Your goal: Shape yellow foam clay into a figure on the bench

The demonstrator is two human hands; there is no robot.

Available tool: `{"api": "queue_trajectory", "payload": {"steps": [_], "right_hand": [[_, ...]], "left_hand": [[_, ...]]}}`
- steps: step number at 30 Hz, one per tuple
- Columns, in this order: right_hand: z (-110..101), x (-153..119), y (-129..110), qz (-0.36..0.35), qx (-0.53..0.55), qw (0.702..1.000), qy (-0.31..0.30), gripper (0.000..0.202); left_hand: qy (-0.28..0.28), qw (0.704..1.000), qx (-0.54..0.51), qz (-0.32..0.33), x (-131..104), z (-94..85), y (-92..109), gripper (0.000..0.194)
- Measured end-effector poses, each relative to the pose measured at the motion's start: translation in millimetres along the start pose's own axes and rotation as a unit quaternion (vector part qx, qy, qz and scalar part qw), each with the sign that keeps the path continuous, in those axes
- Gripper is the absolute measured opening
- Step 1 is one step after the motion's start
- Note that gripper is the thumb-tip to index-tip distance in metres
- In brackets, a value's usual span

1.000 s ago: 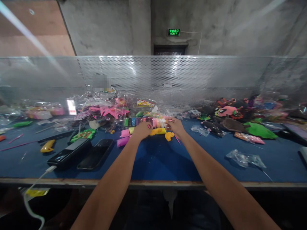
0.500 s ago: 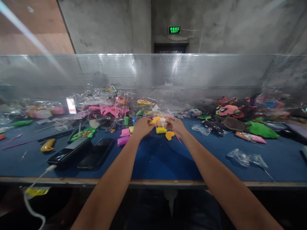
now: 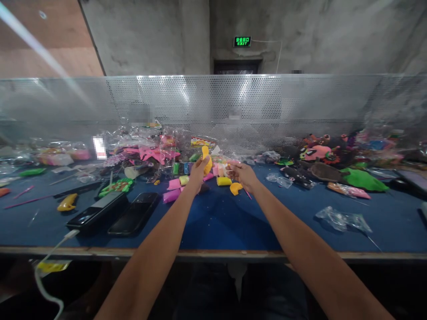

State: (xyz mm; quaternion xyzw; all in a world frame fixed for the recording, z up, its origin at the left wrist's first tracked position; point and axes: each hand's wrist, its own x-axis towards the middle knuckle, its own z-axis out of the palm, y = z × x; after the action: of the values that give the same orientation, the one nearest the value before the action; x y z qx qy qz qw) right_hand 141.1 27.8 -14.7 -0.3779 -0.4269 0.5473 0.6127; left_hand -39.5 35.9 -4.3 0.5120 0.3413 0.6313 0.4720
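Observation:
My left hand is closed around the lower part of a yellow modelling-clay piece, which stands upright with a narrow top and a curved body. To its right, my right hand has its fingers pinched together; what they hold, if anything, is too small to make out. Just below the right fingers lie a yellow clay roll and a rounded orange-yellow clay piece. Pink and purple clay packets sit beside my left wrist.
A black phone and a cabled black device lie at front left. Pink figures and plastic bags are piled behind. On the right are a green-and-brown clay shape and a crumpled clear wrapper. A perforated metal screen bounds the back.
The yellow clay piece, earlier lying sideways between both hands, has turned upright in my left hand. My right hand is now apart from it.

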Motion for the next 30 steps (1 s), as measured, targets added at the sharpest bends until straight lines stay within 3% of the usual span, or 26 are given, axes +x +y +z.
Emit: {"api": "queue_trajectory", "payload": {"steps": [8, 15, 24, 30], "right_hand": [[1.6, -1.8, 0.6, -0.003, -0.034, 0.999, 0.003, 0.016], [-2.0, 2.3, 4.3, -0.03, -0.084, 0.996, 0.012, 0.026], [-2.3, 1.4, 1.4, -0.045, -0.072, 0.996, 0.009, 0.016], [-1.4, 4.7, 2.6, -0.054, -0.081, 0.995, 0.007, 0.022]], "left_hand": [[-0.043, 0.986, -0.117, -0.112, -3.6, 6.5, 6.0, 0.036], [-0.045, 0.982, -0.127, -0.128, -8.0, 9.6, 8.1, 0.031], [-0.012, 0.983, -0.1, -0.151, -7.6, 11.6, 0.0, 0.026], [-0.011, 0.989, -0.093, -0.116, -8.0, 12.4, -2.1, 0.022]]}}
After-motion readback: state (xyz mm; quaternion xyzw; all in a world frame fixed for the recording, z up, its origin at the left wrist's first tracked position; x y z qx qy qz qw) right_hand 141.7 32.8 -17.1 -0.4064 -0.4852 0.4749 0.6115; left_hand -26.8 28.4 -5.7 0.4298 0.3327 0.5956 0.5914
